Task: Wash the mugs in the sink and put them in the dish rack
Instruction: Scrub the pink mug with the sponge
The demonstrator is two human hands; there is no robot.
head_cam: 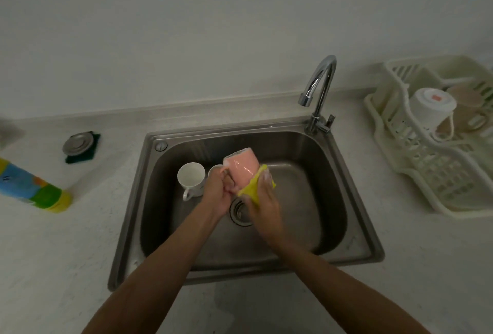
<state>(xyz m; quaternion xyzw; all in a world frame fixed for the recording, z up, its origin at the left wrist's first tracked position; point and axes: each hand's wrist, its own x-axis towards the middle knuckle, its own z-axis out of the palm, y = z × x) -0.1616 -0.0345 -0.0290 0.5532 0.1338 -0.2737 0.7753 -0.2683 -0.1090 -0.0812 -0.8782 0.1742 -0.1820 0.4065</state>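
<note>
Here left hand [217, 192] grips pink mug [241, 164], right hand [262, 205] clasps yellow sponge [252, 190] against it, white mug [190, 176] just beside

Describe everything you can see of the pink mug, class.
The pink mug looks like plain, glossy ceramic, with a paler end turned up and away. It is held tilted above the steel sink. The left hand grips its near end, hiding the opening; the right hand presses a yellow cloth against its side.
</note>
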